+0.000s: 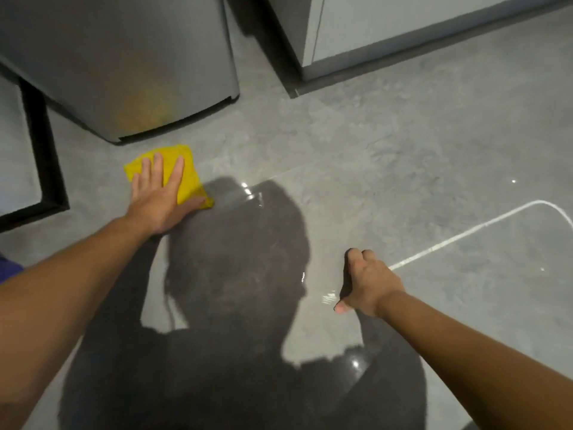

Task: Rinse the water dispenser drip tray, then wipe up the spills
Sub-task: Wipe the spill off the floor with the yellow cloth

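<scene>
our left hand (158, 200) presses flat and open on a yellow cloth (183, 175) on the wet floor (372, 156); our right hand (366, 283), loosely curled, holds nothing.

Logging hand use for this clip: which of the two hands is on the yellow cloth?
The left hand, pressed flat on the yellow cloth by the grey appliance. The right hand is braced on bare floor, holding nothing.

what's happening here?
A person is down low over a grey tiled floor, wiping it. The left hand presses flat on a folded yellow cloth just in front of a silver appliance base. The right hand rests on the floor, fingers curled, holding nothing. Shiny wet-looking patches glint near the right hand, so there seems to be more to wipe. No drip tray is in view.
</scene>
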Demonstrator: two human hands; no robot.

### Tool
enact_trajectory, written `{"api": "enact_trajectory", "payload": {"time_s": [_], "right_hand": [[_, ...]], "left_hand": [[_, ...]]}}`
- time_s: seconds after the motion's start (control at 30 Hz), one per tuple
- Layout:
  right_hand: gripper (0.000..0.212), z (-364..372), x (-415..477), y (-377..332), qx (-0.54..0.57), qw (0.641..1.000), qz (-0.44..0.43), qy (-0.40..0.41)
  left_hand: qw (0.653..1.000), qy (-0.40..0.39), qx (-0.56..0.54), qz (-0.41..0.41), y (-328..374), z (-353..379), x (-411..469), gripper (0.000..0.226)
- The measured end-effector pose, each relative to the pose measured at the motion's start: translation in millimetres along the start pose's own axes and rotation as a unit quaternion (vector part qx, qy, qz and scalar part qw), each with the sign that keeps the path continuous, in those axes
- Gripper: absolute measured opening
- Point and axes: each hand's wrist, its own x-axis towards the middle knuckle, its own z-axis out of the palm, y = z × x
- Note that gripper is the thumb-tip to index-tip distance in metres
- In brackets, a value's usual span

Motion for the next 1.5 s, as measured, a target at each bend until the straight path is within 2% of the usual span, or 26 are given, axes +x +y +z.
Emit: {"api": "enact_trajectory", "payload": {"time_s": [0.1,0.2,0.3,0.37,0.47,0.53,0.6,0.67,0.73,0.93,1.0,1.1,1.17,1.23,1.4,1.43,1.5], "right_hand": [[0.086,2.8,1.4,1.7,0.008,1.0,-0.003,0.019],[0.077,5.0,-1.6,8.8,0.049,0.998,-0.02,0.027],[0.044,-0.1,-8.2,24.9,0.167,0.984,-0.05,0.031],[0.027,-9.5,-13.0,41.4,0.207,0.975,-0.032,0.07],[0.019,-25.8,-17.3,72.0,0.189,0.971,0.04,0.14],[0.025,-33.9,-18.3,88.9,0.183,0.97,0.086,0.131],[0.039,-34.6,-18.1,99.4,0.193,0.971,0.115,0.079],[0.08,-31.5,-18.9,101.6,0.183,0.976,0.12,0.008],[0.104,-29.4,-18.3,100.7,0.151,0.98,0.123,-0.031],[0.105,-29.4,-12.0,91.6,0.063,0.986,0.143,-0.05],[0.104,-27.0,-11.1,91.9,0.054,0.987,0.14,-0.051],[0.101,-26.8,-11.2,94.3,0.048,0.987,0.145,-0.052],[0.099,-27.5,-11.5,93.6,0.051,0.986,0.149,-0.051],[0.099,-27.5,-11.7,92.7,0.062,0.985,0.154,-0.047],[0.094,-29.8,-13.2,96.6,0.065,0.987,0.139,-0.043],[0.087,-30.5,-14.1,99.1,0.084,0.987,0.134,-0.039],[0.059,-30.0,-16.0,105.6,0.146,0.982,0.118,-0.007]], "left_hand": [[0.993,0.004,0.029,0.115,59.6,-9.5,50.2,0.106],[0.966,-0.015,0.069,0.248,146.7,-13.9,74.2,0.107],[0.911,-0.061,0.133,0.386,234.1,-6.3,67.6,0.107],[0.867,-0.062,0.165,0.466,272.6,9.2,42.1,0.108],[0.813,-0.056,0.197,0.545,291.2,36.3,-20.0,0.107],[0.794,-0.071,0.185,0.575,280.6,51.1,-66.5,0.105],[0.792,-0.075,0.16,0.584,258.7,64.3,-112.9,0.105],[0.812,-0.066,0.142,0.562,230.5,76.1,-151.7,0.107],[0.841,-0.065,0.124,0.523,199.3,81.9,-176.4,0.106],[0.942,-0.05,0.096,0.318,110.6,61.5,-166.4,0.103],[0.96,-0.048,0.102,0.258,102.8,46.9,-134.3,0.105],[0.975,-0.025,0.066,0.21,125.5,26.8,-71.4,0.108],[0.973,-0.006,0.066,0.221,159.7,16.5,-28.7,0.108],[0.958,0.001,0.089,0.271,203.1,11.3,4.9,0.106],[0.902,-0.059,0.138,0.405,303.6,21.4,10.9,0.103],[0.884,-0.064,0.156,0.436,315.5,26.1,-2.7,0.104],[0.845,-0.07,0.188,0.496,327.3,36.5,-38.2,0.103]]}}
